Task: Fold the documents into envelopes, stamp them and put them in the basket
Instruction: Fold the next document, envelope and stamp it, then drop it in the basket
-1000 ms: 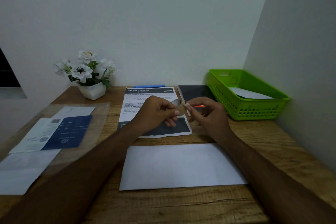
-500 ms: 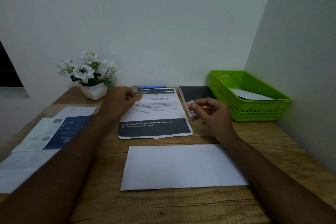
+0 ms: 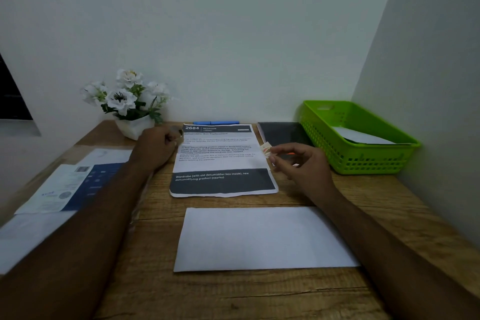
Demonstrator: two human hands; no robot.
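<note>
Left side first: papers [image 3: 65,187] lie flat near the flowers [image 3: 127,99], and the left hand [image 3: 155,148] is at the top-left corner of the document [image 3: 220,161], fingers curled round a small grey object [image 3: 177,135] too blurred to name. Centre – the document lies flat on the tabletop [image 3: 233,293] with a pen [image 3: 215,122] behind it and the envelope [image 3: 262,239] nearer the person, touched by neither hand. The right hand [image 3: 304,166] hangs at the document's right edge pinching a stamp [image 3: 265,149] in its fingertips – beyond it, the basket [image 3: 363,161] holds something white and flat.
</note>
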